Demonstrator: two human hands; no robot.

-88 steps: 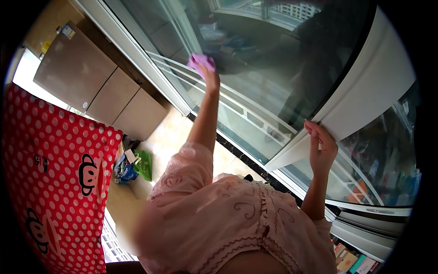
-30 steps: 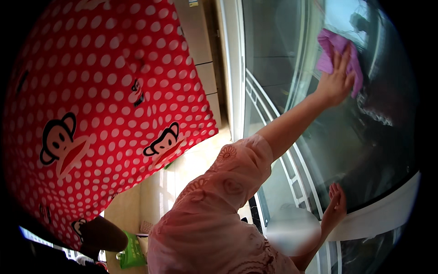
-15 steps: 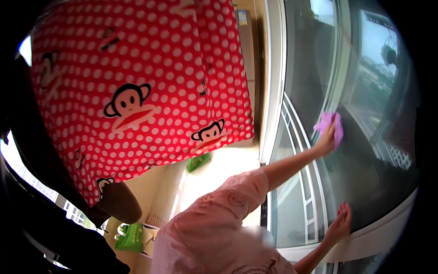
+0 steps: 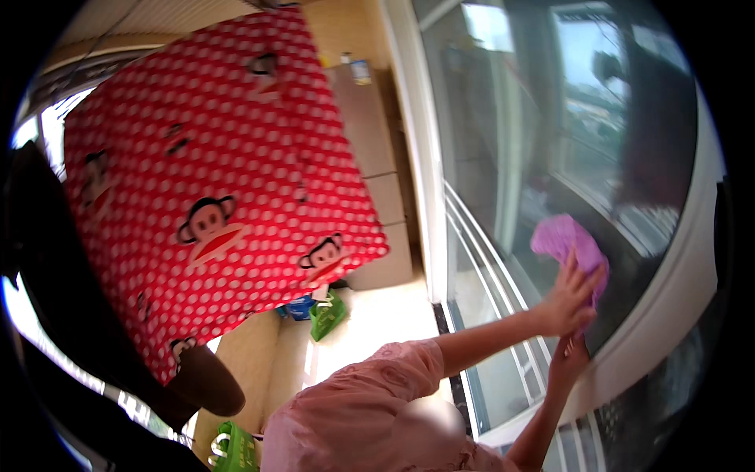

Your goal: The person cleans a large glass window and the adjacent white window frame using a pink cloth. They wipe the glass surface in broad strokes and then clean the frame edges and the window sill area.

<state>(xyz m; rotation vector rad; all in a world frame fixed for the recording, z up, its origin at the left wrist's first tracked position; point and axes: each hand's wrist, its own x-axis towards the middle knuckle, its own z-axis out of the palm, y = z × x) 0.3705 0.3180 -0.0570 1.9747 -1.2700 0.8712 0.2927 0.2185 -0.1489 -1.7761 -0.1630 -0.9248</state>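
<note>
A purple cloth lies spread against the glass pane of a white-framed window or door. My left hand is on the cloth, its fingers bent over the lower part. Just below, my right hand is raised, its fingertips pinched at the cloth's hanging lower end. The two hands are close together, nearly touching. Part of the right fingers is hidden behind the left hand.
A red dotted fabric with cartoon monkeys hangs at the left. Behind it stands a beige cabinet. Green bags sit on the floor. A white frame edges the glass on the right.
The cloth has opened out from a bunch and sits lower on the glass. My left hand has moved down; my right hand has risen to meet it. The view has shifted.
</note>
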